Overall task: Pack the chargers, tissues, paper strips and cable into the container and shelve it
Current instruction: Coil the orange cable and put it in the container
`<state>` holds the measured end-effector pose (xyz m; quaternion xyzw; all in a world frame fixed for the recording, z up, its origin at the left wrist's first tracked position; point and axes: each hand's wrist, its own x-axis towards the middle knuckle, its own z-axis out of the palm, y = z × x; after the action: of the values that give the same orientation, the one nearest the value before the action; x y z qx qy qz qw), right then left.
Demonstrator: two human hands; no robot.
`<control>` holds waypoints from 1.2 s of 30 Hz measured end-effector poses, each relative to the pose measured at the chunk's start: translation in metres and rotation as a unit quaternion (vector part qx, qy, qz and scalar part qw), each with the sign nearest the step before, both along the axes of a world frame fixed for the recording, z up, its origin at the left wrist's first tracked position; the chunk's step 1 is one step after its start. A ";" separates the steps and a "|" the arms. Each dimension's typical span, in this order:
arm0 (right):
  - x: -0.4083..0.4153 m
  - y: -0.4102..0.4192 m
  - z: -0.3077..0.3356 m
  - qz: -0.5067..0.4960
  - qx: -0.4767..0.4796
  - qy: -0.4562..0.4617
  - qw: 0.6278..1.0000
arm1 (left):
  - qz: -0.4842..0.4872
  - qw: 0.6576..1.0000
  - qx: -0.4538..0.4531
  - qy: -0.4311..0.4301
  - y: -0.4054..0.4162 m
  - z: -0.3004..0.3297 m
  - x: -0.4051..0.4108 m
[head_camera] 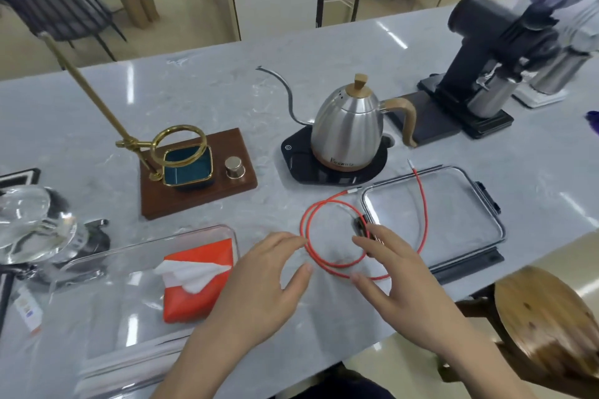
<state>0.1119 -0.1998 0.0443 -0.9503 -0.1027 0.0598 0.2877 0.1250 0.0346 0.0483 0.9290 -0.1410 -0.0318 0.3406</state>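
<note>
Head view: the red cable (pixel 327 230) looks light, limp and springy, likely to uncoil, so I would gather its loops together and grip the bundle; it lies coiled on the worktop (pixel 210 97) between the two hands, one end trailing over the lid (pixel 453 204); the left hand (pixel 269 272) is spread, fingertips touching the coil's edge; the right hand (pixel 392 269) is spread over the loop, holding nothing; the container (pixel 107 269), holding the tissues (pixel 194 285), sits just left of the left hand.

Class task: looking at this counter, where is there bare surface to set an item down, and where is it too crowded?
Bare marble lies behind the wooden stand and kettle, towards the far edge of the counter, and between those two. It is crowded near the front: the clear container with the tissue pack, the red cable, both hands and the lid.
</note>
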 end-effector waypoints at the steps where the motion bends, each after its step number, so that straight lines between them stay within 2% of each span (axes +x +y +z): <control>1: 0.002 -0.006 -0.003 0.001 -0.001 0.001 1.000 | 0.008 1.000 0.002 0.005 -0.005 -0.004 0.000; 7: 0.011 -0.029 -0.027 0.030 -0.010 -0.010 0.999 | 0.048 0.998 0.019 0.034 -0.035 -0.030 0.001; 13: 0.023 -0.041 -0.049 0.100 -0.017 -0.048 0.994 | 0.093 0.993 0.033 0.061 -0.054 -0.052 0.000; 18: 0.033 -0.039 -0.065 0.169 -0.036 -0.093 0.980 | 0.131 0.989 0.030 0.053 -0.067 -0.064 -0.004; 22: 0.041 -0.038 -0.073 0.206 -0.058 -0.092 0.973 | 0.164 0.985 0.034 0.041 -0.079 -0.070 -0.008; 28: 0.052 -0.035 -0.083 0.211 -0.026 -0.113 0.971 | 0.199 0.979 0.021 0.031 -0.088 -0.074 -0.014; 36: 0.055 -0.027 -0.090 0.234 -0.029 -0.121 0.964 | 0.222 0.975 0.020 0.010 -0.092 -0.076 -0.021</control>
<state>0.1668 -0.2264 -0.0458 -0.9079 -0.3543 0.0133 0.2235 0.1039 -0.0569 -0.0280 0.9433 0.0732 0.0325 0.3221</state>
